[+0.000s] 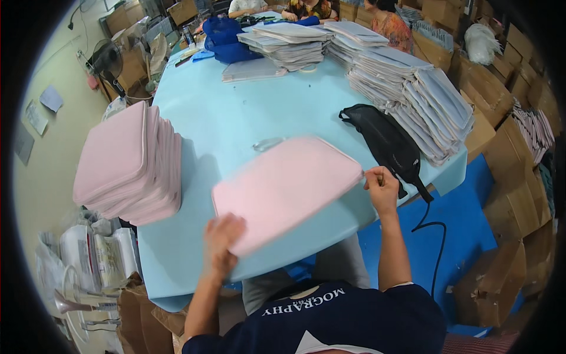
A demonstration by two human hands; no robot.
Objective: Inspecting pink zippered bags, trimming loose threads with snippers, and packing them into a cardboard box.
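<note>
A pink zippered laptop sleeve [289, 189] is tilted above the near edge of the table, blurred along its left side. My right hand [383, 187] pinches it at the right corner, where the zipper edge runs; whether the fingers grip a zipper pull is too small to tell. Over the sleeve's lower left corner is my left hand [224, 239], its fingers smeared by motion. To the left stands a tall stack of similar pink sleeves [118, 159]. A small clear plastic piece [268, 143] lies just behind the sleeve I handle.
A black pouch-like bag [383, 138] lies at the table's right, near a dark cord [443, 248]. Large piles of pale sleeves [407, 82] and dark blue mesh [227, 41] sit farther back. People [312, 9] are at the far end. Cardboard boxes [492, 277] crowd the right.
</note>
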